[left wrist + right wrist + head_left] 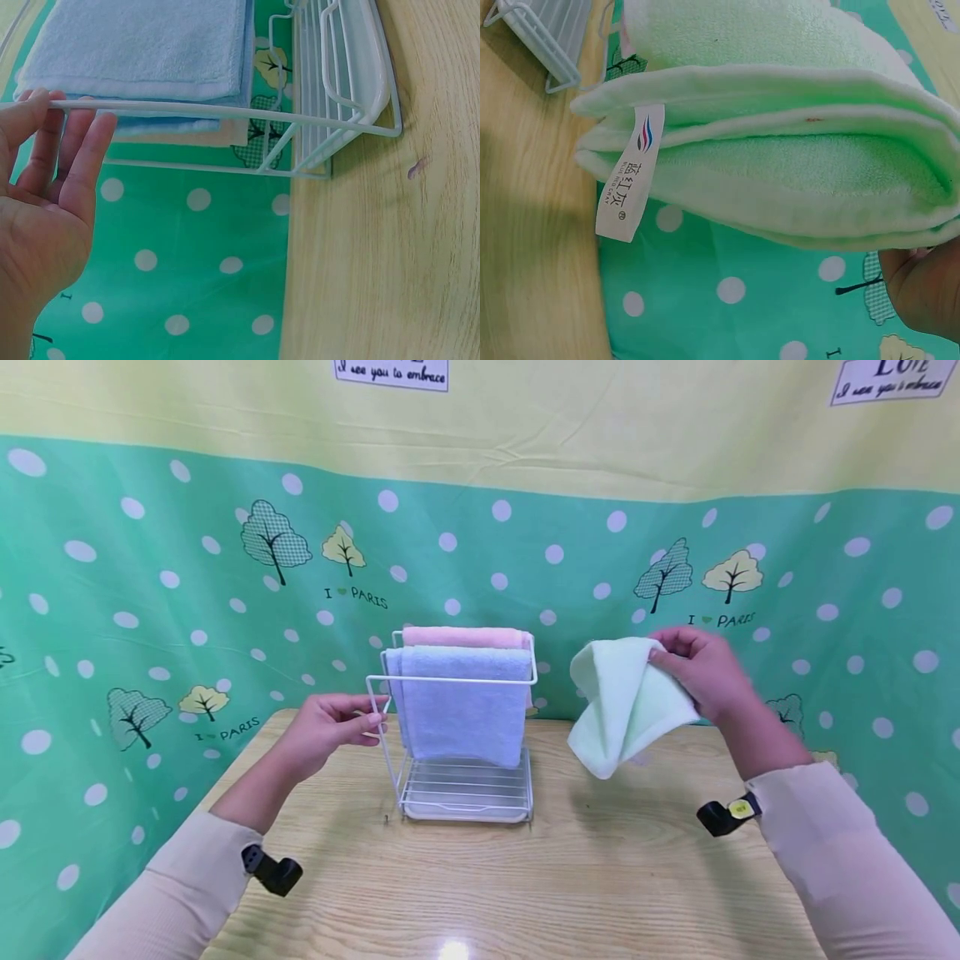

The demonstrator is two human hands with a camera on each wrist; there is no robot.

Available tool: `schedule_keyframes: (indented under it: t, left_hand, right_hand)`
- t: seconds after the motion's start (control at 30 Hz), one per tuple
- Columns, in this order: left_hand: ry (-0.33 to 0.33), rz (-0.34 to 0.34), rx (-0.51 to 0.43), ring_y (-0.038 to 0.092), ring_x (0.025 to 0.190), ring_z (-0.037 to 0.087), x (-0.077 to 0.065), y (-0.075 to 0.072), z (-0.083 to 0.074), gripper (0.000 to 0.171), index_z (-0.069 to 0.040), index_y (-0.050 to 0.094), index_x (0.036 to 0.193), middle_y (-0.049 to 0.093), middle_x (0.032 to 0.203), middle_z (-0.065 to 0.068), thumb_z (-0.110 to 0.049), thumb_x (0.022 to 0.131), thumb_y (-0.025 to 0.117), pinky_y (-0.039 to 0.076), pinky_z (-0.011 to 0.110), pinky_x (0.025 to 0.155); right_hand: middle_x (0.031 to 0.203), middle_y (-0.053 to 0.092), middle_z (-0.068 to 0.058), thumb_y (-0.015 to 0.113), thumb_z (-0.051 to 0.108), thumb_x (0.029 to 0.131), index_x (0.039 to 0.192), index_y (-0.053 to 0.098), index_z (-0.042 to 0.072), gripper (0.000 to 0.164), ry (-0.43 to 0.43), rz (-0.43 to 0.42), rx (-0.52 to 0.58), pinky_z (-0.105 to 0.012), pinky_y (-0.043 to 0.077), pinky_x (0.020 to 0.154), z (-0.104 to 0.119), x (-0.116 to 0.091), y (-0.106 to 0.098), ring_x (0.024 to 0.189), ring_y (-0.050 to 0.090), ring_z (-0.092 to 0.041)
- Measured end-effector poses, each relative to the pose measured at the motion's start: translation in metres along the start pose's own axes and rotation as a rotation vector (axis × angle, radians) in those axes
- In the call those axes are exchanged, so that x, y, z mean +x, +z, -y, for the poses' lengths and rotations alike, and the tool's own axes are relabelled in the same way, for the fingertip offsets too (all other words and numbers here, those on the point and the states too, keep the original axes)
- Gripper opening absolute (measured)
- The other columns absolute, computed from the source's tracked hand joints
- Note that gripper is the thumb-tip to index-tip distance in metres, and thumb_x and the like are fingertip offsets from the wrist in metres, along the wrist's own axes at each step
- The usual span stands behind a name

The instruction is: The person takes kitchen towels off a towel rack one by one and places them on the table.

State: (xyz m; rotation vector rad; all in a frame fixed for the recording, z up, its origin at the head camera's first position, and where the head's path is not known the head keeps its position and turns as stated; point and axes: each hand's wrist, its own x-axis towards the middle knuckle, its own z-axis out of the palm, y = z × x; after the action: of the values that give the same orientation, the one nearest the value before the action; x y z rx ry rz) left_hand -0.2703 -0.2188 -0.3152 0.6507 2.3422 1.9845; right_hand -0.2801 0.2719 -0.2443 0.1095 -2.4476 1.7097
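Observation:
A white wire towel rack (450,680) stands on the table, with a blue towel (465,714) over one of its bars and a pink towel (465,637) behind that. At the rack's left side, my left hand (330,731) pinches the upright wire between thumb and fingers, as the left wrist view also shows. To the right of the rack, my right hand (708,672) grips a pale green towel (626,697) by its upper corner. The towel hangs folded in the air. From its edge dangles a white label (630,176) in the right wrist view.
Under the hanging towels, the rack has a white tray (465,812) at its base. The wooden table (570,893) ends at a green and yellow printed curtain (502,543). Black wrist cameras are strapped to both sleeves.

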Motion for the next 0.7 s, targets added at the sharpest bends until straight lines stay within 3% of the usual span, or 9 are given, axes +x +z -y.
schedule_keyframes:
  t: [0.37, 0.57, 0.7]
  left_hand:
    - [-0.014, -0.01, 0.007, 0.07, 0.085, 0.02, 0.0, 0.0, 0.0, 0.025, -0.001, 0.07, 0.115, 0.073, 0.093, 0.005, -0.007, 0.091, 0.069, 0.061, 0.04, 0.076]
    - [-0.009, -0.003, 0.01, 0.07, 0.085, 0.02, 0.001, -0.001, 0.001, 0.029, 0.003, 0.067, 0.119, 0.073, 0.094, 0.004, -0.007, 0.091, 0.069, 0.061, 0.041, 0.077]
    - [-0.009, 0.002, 0.015, 0.069, 0.086, 0.019, 0.001, -0.001, 0.002, 0.026, -0.002, 0.069, 0.117, 0.073, 0.095, 0.003, -0.007, 0.091, 0.069, 0.061, 0.04, 0.077]
  right_hand:
    - [0.117, 0.056, -0.014, 0.06, 0.026, 0.098, 0.129, 0.052, 0.001, 0.04, 0.091, 0.052, -0.066, -0.034, 0.06, 0.07, -0.024, 0.007, 0.03, 0.085, 0.062, -0.022]
    - [0.126, 0.05, -0.02, 0.057, 0.027, 0.099, 0.133, 0.046, -0.001, 0.045, 0.179, 0.055, -0.046, -0.034, 0.06, 0.072, -0.029, 0.009, 0.043, 0.093, 0.06, -0.026]
    - [0.125, 0.05, -0.017, 0.058, 0.027, 0.099, 0.131, 0.046, 0.002, 0.042, 0.211, 0.054, 0.016, -0.033, 0.06, 0.074, -0.033, 0.012, 0.046, 0.094, 0.059, -0.024]
